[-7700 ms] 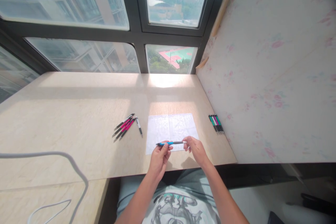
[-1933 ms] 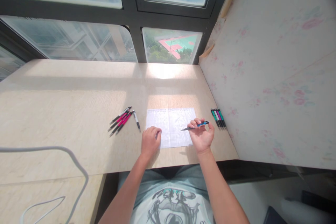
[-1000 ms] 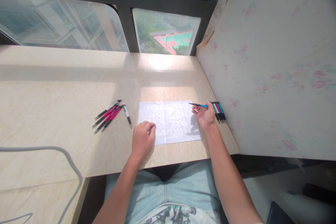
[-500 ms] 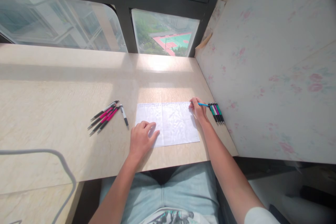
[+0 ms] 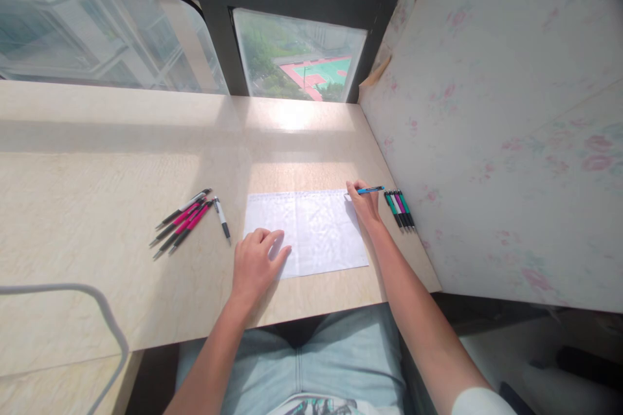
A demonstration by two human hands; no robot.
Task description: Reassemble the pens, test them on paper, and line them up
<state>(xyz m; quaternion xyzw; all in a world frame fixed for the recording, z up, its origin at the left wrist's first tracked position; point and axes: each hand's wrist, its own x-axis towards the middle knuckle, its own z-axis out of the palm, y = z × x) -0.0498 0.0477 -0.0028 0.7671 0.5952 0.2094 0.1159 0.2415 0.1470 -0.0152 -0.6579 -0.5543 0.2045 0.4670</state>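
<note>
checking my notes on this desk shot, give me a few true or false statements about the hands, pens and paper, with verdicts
1. The right hand holds a blue pen. True.
2. The left hand also holds a pen. False: it is open and holds nothing, at the near left part of the paper.
3. The white pen nearest the paper lies to the left of it. True.
4. The row of pens by the wall is all green. False: white and purple show too.
5. The pink pens lie right of the paper. False: they lie to its left.

The left hand [image 5: 254,264] hides one corner of the paper [image 5: 321,230].
</note>
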